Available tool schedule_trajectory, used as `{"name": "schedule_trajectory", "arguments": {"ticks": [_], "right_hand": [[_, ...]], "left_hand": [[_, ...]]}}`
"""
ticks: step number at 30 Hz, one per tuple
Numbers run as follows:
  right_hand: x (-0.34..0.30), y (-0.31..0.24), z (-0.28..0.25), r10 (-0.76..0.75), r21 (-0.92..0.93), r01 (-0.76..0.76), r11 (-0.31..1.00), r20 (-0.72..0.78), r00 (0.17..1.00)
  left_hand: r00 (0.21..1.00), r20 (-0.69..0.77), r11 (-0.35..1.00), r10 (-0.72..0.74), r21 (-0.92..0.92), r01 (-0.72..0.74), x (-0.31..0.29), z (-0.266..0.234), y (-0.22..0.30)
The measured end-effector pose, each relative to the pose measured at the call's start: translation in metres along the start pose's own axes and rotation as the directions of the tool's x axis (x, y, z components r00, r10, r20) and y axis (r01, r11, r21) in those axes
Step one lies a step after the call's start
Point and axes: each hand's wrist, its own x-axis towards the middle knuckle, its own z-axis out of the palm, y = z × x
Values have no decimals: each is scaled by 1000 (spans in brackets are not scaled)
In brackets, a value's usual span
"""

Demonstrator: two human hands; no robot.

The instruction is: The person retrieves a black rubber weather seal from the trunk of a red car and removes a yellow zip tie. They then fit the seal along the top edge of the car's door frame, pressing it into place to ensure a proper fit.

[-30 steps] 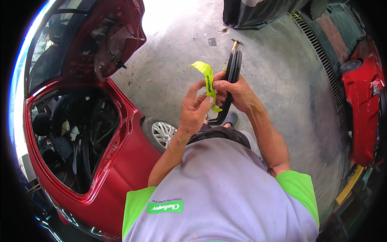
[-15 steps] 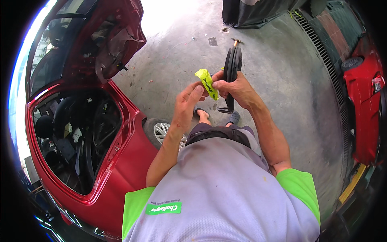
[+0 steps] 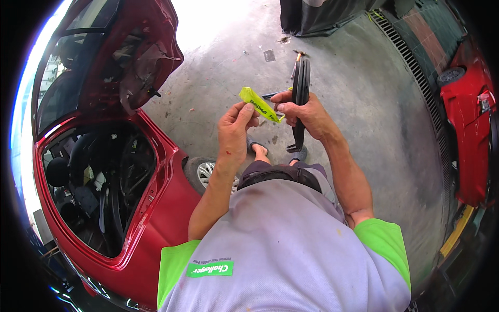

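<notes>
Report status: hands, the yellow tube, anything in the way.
Left hand pinching yellow tube. Right hand gripping black rubber strip, touching the tube's other end. Red car with open doorway close on the left.

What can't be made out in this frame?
Head view only:
- Lower end of the black rubber strip: hidden behind the right hand.
- Yellow tube: its tip is covered by the right hand.
- Left hand: palm faces away.
- Red car interior: too dark.
</notes>
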Motion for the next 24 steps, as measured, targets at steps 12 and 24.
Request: {"name": "schedule_trajectory", "arguments": {"ticks": [12,24], "right_hand": [[6,8,-8,9,80,-10,997,17,1000],[5,14,-7,25,77,-25,997,-3,1000]], "left_hand": [[997,11,949,-73,-306,72,7,-14,-2],[987,32,890,-160,-427,158,7,-23,-5]]}}
